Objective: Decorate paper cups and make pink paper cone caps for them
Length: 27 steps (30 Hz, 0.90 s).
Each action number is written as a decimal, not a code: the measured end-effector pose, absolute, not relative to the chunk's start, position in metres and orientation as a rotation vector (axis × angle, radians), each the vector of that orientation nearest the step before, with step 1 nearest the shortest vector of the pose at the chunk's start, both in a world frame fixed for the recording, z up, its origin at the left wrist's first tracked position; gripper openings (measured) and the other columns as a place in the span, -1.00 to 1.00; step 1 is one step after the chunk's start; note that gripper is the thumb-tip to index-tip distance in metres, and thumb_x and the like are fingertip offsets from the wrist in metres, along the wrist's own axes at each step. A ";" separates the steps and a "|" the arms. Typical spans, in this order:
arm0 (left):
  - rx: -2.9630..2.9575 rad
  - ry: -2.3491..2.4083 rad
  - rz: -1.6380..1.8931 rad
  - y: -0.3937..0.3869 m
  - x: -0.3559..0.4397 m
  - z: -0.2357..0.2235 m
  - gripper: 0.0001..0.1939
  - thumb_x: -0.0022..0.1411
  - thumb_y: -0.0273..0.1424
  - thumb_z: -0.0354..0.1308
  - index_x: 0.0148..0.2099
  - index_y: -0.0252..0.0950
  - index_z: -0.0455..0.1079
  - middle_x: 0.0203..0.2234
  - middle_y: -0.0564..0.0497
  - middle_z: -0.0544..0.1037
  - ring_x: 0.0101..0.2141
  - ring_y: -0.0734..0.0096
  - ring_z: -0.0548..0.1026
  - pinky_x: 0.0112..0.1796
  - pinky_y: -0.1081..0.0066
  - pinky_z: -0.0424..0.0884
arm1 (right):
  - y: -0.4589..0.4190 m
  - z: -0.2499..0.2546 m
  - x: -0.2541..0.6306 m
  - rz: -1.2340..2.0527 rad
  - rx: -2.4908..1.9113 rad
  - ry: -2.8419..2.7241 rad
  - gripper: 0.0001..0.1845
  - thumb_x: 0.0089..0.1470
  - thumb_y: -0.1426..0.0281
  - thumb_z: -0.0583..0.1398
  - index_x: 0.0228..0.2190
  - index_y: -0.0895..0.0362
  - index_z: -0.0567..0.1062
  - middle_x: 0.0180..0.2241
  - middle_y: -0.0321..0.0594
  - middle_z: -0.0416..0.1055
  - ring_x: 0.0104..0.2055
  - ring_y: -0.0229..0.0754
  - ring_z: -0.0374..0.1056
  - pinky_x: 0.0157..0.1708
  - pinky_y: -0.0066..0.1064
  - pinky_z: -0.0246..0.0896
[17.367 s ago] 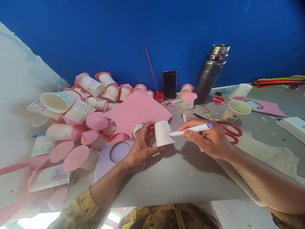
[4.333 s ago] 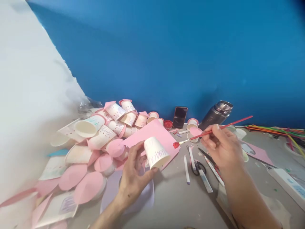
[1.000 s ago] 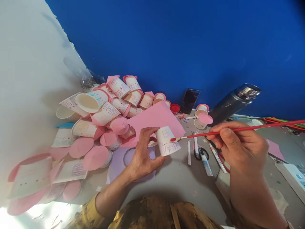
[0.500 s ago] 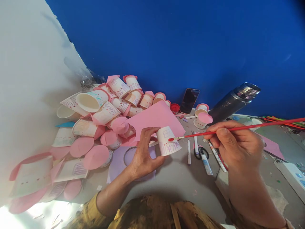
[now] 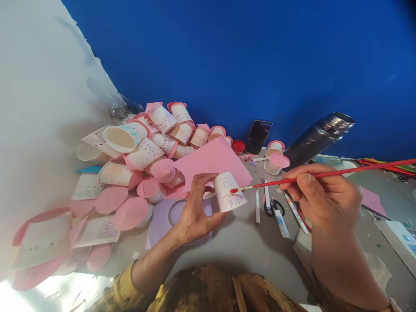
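Observation:
Between thumb and fingers, my left hand (image 5: 198, 212) grips a white paper cup (image 5: 227, 180) turned mouth-down and slightly tilted. Purple zigzag marks run round the cup's lower part, below a small drawn window, with a few red dots among them. My right hand (image 5: 325, 199) is closed round a long red paintbrush (image 5: 344, 172). The brush's red-loaded tip lies at the cup's side, just under the window. Beneath the cup and left hand are a pink paper sheet (image 5: 214, 162) and a lilac sheet (image 5: 159, 221) with a metal ring (image 5: 172, 208) on it.
Many decorated cups with pink paper tops (image 5: 131, 213) are heaped on the left. A red paint pot (image 5: 238, 147), a phone (image 5: 259, 136) and a dark flask (image 5: 315, 141) stand along the blue wall. Markers (image 5: 258, 207) and scissors (image 5: 276, 206) lie near my right hand.
Red dots have appeared on the cup near the brush tip. The brush has shifted very slightly; both hands keep nearly the same position.

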State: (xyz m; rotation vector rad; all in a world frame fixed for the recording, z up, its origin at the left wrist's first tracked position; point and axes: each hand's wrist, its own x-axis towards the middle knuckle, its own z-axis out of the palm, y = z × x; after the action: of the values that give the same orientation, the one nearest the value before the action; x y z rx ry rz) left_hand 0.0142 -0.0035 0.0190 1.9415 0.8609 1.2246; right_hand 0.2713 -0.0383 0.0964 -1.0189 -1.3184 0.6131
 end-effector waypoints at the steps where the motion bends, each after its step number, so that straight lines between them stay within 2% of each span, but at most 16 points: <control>1: 1.941 0.856 1.224 -0.003 0.014 0.019 -0.17 0.06 -0.53 0.33 0.34 -0.01 0.16 0.16 -0.08 0.34 0.12 0.12 0.37 0.01 0.14 0.50 | -0.038 0.096 0.271 0.613 -1.029 -1.329 -0.89 0.28 0.36 0.30 -0.28 0.05 0.68 -0.48 -0.20 0.58 -0.56 -0.21 0.35 -0.64 -0.35 0.20; 6: 1.932 0.870 1.207 -0.003 0.013 0.017 -0.16 0.05 -0.53 0.35 0.33 -0.01 0.17 0.16 -0.08 0.33 0.12 0.11 0.36 0.01 0.15 0.49 | -0.037 0.095 0.272 0.599 -1.038 -1.344 -0.89 0.29 0.36 0.30 -0.27 0.05 0.67 -0.47 -0.23 0.58 -0.58 -0.26 0.30 -0.61 -0.37 0.22; 11: 1.937 0.862 1.207 -0.004 0.014 0.018 -0.17 0.06 -0.53 0.33 0.33 -0.03 0.17 0.15 -0.10 0.33 0.11 0.09 0.37 0.01 0.12 0.50 | -0.037 0.096 0.272 0.592 -1.008 -1.312 -0.88 0.29 0.37 0.30 -0.29 0.03 0.68 -0.48 -0.20 0.58 -0.56 -0.20 0.34 -0.62 -0.33 0.20; 22: 1.795 0.816 1.219 -0.004 0.014 0.014 -0.17 0.05 -0.56 0.34 0.34 -0.02 0.21 0.18 -0.10 0.31 0.16 0.06 0.38 0.08 0.12 0.47 | -0.035 0.093 0.274 0.578 -1.009 -1.354 -0.89 0.30 0.37 0.30 -0.25 0.04 0.68 -0.48 -0.26 0.57 -0.58 -0.27 0.32 -0.64 -0.39 0.21; 27: 1.716 0.793 1.225 -0.004 0.015 0.012 -0.17 0.05 -0.57 0.35 0.33 -0.03 0.22 0.18 -0.09 0.30 0.18 0.06 0.38 0.12 0.13 0.45 | -0.033 0.095 0.275 0.498 -0.984 -1.314 -0.88 0.29 0.37 0.31 -0.29 0.06 0.69 -0.46 -0.24 0.57 -0.55 -0.27 0.38 -0.63 -0.40 0.24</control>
State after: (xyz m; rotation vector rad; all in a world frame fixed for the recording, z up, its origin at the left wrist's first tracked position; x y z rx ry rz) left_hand 0.0150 -0.0039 0.0122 1.7163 0.7932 1.2246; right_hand 0.2753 -0.0331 0.0949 -0.9843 -1.3141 0.4983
